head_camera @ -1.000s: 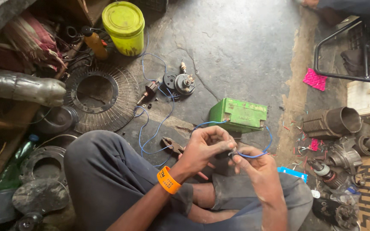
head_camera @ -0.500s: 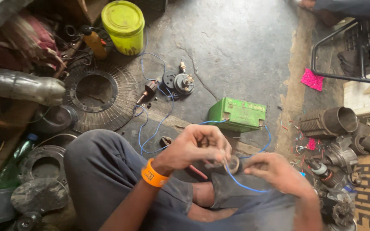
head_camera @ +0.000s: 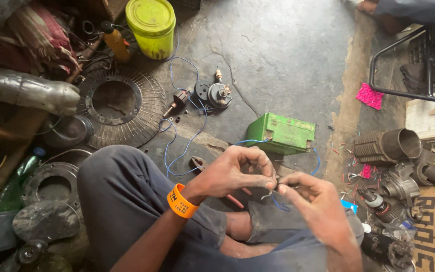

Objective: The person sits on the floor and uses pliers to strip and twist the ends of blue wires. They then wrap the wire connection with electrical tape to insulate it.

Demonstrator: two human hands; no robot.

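Note:
I sit cross-legged on a concrete floor. My left hand (head_camera: 237, 174), with an orange wristband, pinches the end of a thin blue wire (head_camera: 278, 203) between thumb and fingers. My right hand (head_camera: 313, 209) meets it fingertip to fingertip and grips the same wire end. The wire loops down below my hands, and more blue wire (head_camera: 190, 136) runs off across the floor towards a small motor part (head_camera: 217, 93). A green box-shaped battery (head_camera: 283, 133) lies just beyond my hands. Red-handled pliers (head_camera: 200, 163) lie on the floor under my left hand.
A yellow lidded bucket (head_camera: 152, 20) and an orange bottle (head_camera: 114, 40) stand far left. A round fan grille (head_camera: 114, 106) lies on the floor. Finned metal cylinders and engine parts (head_camera: 388, 146) crowd the right. A black metal frame (head_camera: 414, 60) and another person's foot (head_camera: 373, 7) are top right.
My right hand has come back up and to the left to meet my left hand, and both now pinch the wire end together. The camera has shifted a little.

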